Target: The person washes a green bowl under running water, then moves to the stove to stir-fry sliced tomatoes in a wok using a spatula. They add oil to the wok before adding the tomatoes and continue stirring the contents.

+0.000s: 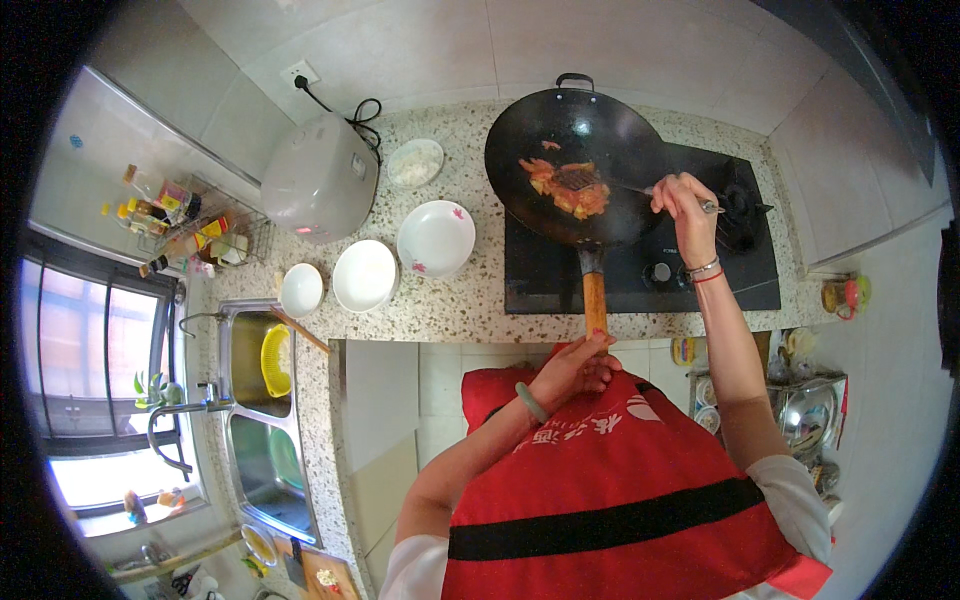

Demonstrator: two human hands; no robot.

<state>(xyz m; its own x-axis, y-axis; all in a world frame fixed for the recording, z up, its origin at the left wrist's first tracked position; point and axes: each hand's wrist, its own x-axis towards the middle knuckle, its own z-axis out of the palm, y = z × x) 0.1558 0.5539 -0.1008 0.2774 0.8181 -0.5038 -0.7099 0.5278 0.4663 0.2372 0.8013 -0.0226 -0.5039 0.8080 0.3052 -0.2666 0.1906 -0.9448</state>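
Note:
A black wok (545, 115) sits on the black gas hob (540, 285), its wooden handle (595, 290) pointing toward me. My left hand (575, 372) is closed around the near end of that handle. Closed on the handle of a metal spatula (632, 188), my right hand (685, 208) is above the wok's right rim. The dark slotted blade rests among reddish-orange pieces of food (570, 195) at the bottom of the wok. These look like soft, cooked chunks, but I cannot tell exactly what they are.
White bowls (365, 275) (302, 290), a flower-patterned plate (437, 238) and a dish of white food (415, 163) stand left of the wok. Beyond are a rice cooker (322, 180) and a bottle rack (225, 235). A double sink (262, 420) holds a yellow basket (275, 360).

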